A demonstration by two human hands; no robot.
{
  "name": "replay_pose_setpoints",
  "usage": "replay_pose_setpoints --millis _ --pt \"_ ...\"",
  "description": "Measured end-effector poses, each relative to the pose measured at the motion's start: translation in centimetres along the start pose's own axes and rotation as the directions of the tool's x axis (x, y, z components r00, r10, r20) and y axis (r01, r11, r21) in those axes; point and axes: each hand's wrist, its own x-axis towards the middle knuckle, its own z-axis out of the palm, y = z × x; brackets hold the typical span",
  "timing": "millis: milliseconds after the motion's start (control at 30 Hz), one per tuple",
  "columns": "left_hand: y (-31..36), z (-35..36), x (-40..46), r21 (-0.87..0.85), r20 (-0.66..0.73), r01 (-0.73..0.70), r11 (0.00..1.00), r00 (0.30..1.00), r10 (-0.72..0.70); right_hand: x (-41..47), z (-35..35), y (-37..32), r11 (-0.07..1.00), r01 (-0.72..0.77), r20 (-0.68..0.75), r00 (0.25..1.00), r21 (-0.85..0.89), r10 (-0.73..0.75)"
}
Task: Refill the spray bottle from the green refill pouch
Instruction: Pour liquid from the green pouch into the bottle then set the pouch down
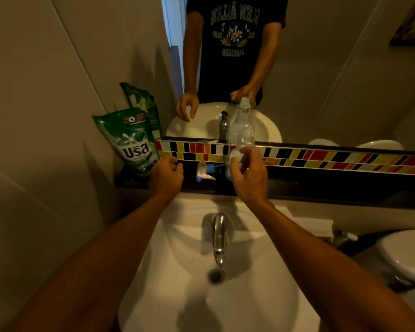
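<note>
A green refill pouch (133, 140) stands upright at the left end of the dark ledge (321, 185) behind the basin, leaning on the wall. A clear plastic spray bottle (246, 140) stands on the ledge without its top, its neck uncovered. My right hand (250, 176) is wrapped around the bottle's lower body. The white and blue spray head (205, 170) lies on the ledge between my hands. My left hand (167, 174) hovers just right of the pouch, fingers curled, holding nothing that I can see.
A white basin (182, 295) with a chrome tap (219, 238) and drain lies below my arms. A mirror above the coloured tile strip (321, 158) reflects the scene. A white toilet (407, 255) sits at the right.
</note>
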Motion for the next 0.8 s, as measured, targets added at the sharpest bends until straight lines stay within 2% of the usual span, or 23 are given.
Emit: replay_pose_setpoints --millis 100,300,500,600,800 --pt "-1.1 -3.0 0.0 0.016 -0.036 -0.046 0.999 0.998 0.046 -0.6 2.4 -1.6 0.999 -0.009 0.095 0.995 0.037 0.005" --pt "-3.2 -9.0 0.2 -0.020 -0.080 0.022 1.000 0.997 -0.024 -0.1 7.4 -5.3 0.997 -0.052 0.268 0.963 0.057 0.035" --pt "-4.6 -13.3 2.2 -0.184 -0.112 0.078 0.980 0.989 -0.100 1.7 12.4 -8.3 0.996 -0.079 0.390 0.919 0.047 0.055" --pt "-4.6 -14.1 3.7 -0.256 -0.074 0.156 0.954 0.981 -0.180 2.7 14.8 -9.0 0.992 -0.118 0.492 0.867 0.051 0.078" --pt "-5.6 -14.2 6.8 -0.195 -0.046 0.177 0.965 0.981 -0.190 5.1 18.7 -9.4 0.974 -0.193 0.579 0.810 0.118 0.091"
